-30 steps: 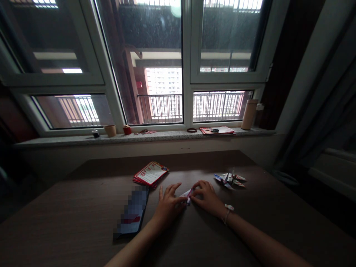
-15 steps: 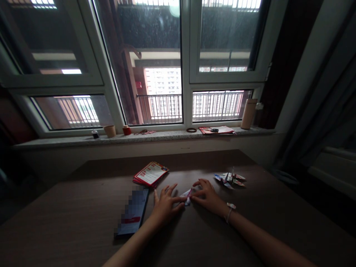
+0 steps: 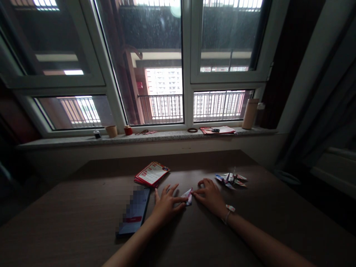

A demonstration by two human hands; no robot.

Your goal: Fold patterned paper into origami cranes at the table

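A small folded piece of printed paper (image 3: pixel 188 195) lies on the dark wooden table (image 3: pixel 83 207), between my two hands. My left hand (image 3: pixel 166 203) rests flat with its fingers spread, fingertips pressing the paper's left side. My right hand (image 3: pixel 210 195) has curled fingers, and its fingertips press the paper's right edge. A bracelet sits on my right wrist.
A stack of red and white leaflets (image 3: pixel 151 173) lies just beyond my left hand. A dark phone (image 3: pixel 135 211) sits to its left. Folded paper figures (image 3: pixel 230 178) lie to the right. The windowsill (image 3: pixel 69 140) holds small cups, scissors, papers and a tall tan bottle (image 3: pixel 249 113).
My right hand has drawn slightly right, uncovering more of the folded paper. The left hand's fingers have spread a little wider. The view shifted slightly.
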